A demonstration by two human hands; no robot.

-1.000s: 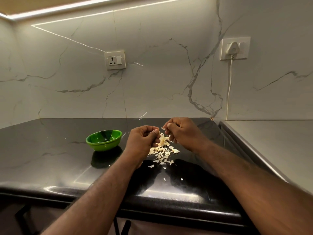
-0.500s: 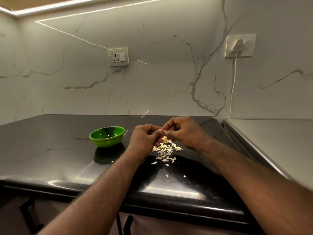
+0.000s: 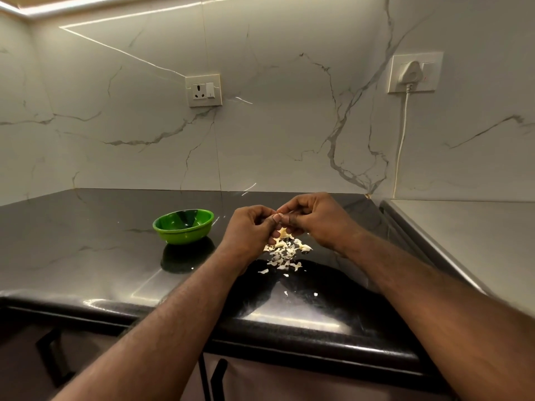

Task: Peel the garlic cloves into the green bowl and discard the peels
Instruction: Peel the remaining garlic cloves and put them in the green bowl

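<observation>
peels: loose pile, centre frame, on black counter; papery, featherlight | left hand, right hand: curled fingertips meet above the pile, pinching garlic clove, mostly hidden | clove: likely small, firm, slick; grip by its ends | green bowl: left of centre | writing: none legible

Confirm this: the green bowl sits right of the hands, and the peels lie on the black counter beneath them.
Wrong side: the head view shows the green bowl left of the left hand and right hand. The peels do lie on the black counter beneath them.
</observation>
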